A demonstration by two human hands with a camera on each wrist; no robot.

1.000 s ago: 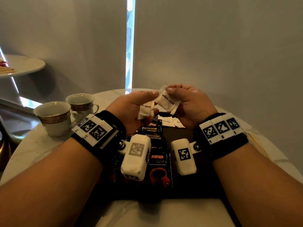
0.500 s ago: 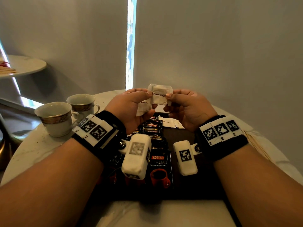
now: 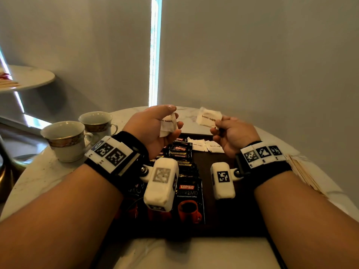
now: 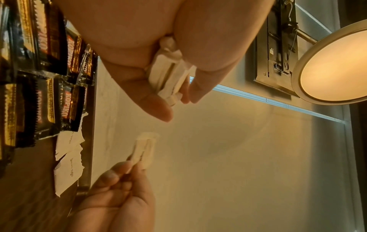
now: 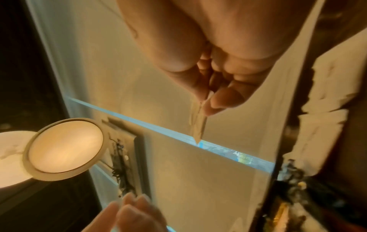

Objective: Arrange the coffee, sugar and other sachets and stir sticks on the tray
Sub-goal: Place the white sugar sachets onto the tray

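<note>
A dark tray [image 3: 219, 214] lies on the round marble table, with black Kopiko coffee sachets [image 3: 189, 199] in rows on its left half and two white brown sugar sachets [image 3: 206, 145] at its far edge. My left hand [image 3: 155, 129] holds a small stack of white sugar sachets [image 3: 168, 124] above the tray; the left wrist view shows the stack [image 4: 168, 73] gripped between thumb and fingers. My right hand [image 3: 231, 133] pinches one brown sugar sachet [image 3: 208, 118] by its corner, held up apart from the left hand; this sachet [image 5: 197, 124] shows edge-on in the right wrist view.
Two gold-banded cups [image 3: 67, 140] stand on the table to the left of the tray. Wooden stir sticks [image 3: 303, 169] lie on the table right of the tray. A second small round table [image 3: 29, 78] stands at the far left.
My hands were together on the sachets; now they have separated. The right hand has drawn one sachet off to the right, while the left keeps the rest.
</note>
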